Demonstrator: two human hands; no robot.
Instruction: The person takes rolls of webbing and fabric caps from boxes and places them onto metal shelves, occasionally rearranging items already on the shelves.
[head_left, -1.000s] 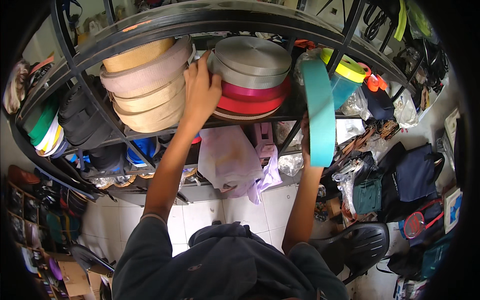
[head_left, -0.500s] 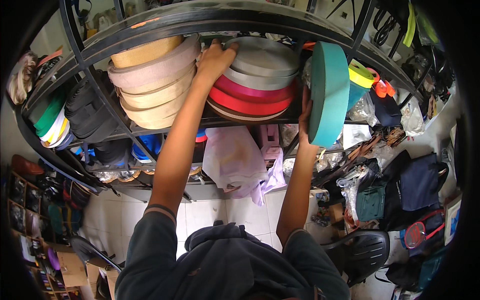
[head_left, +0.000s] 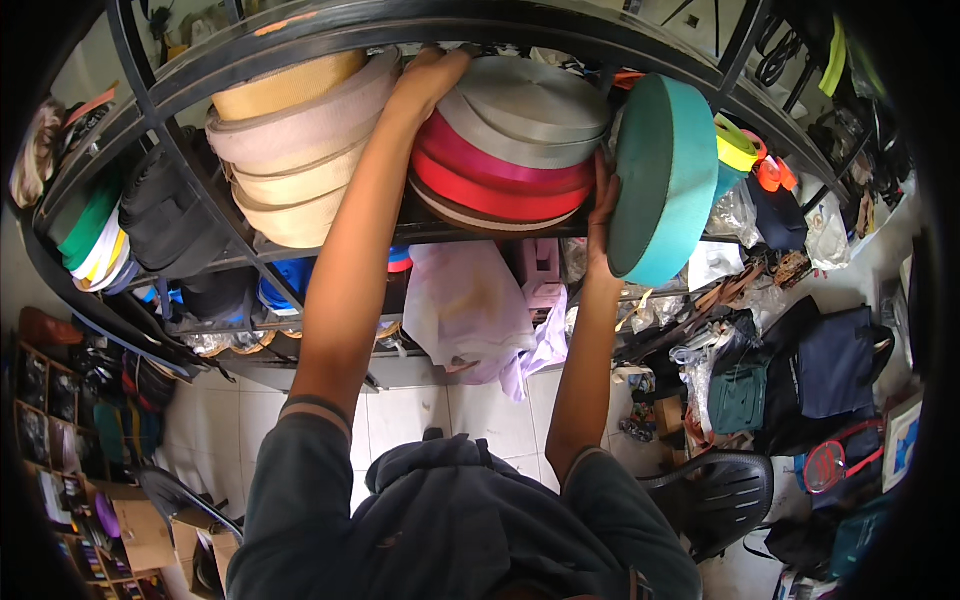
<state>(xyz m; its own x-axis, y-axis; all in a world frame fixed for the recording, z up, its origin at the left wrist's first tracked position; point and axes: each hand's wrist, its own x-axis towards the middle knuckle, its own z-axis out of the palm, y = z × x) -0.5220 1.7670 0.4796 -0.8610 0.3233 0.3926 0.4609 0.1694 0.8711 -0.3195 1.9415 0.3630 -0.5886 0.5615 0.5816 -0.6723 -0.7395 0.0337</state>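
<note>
My left hand (head_left: 430,82) reaches to the left rim of a round stack of webbing rolls, beside the top grey roll (head_left: 540,100); its thumb and fingers are apart, the fingertips partly hidden. Beneath the grey lie a magenta roll (head_left: 500,162), a red roll (head_left: 500,190) and a brown one. My right hand (head_left: 600,215) is between this stack and a big teal webbing roll (head_left: 665,180) standing on edge. Its fingers stretch upward, close against the stack's right side, with the teal roll partly covering the hand.
Beige webbing rolls (head_left: 300,200) are stacked at left on the black metal shelf (head_left: 350,35), beside black rolls (head_left: 170,220). A pale plastic bag (head_left: 465,310) hangs below. Bags (head_left: 840,365) and a black chair (head_left: 725,500) stand at right.
The view has shifted slightly. The teal roll shows more of its flat face, and the grey-topped stack sits slightly farther right. Both hands remain by the stack.
</note>
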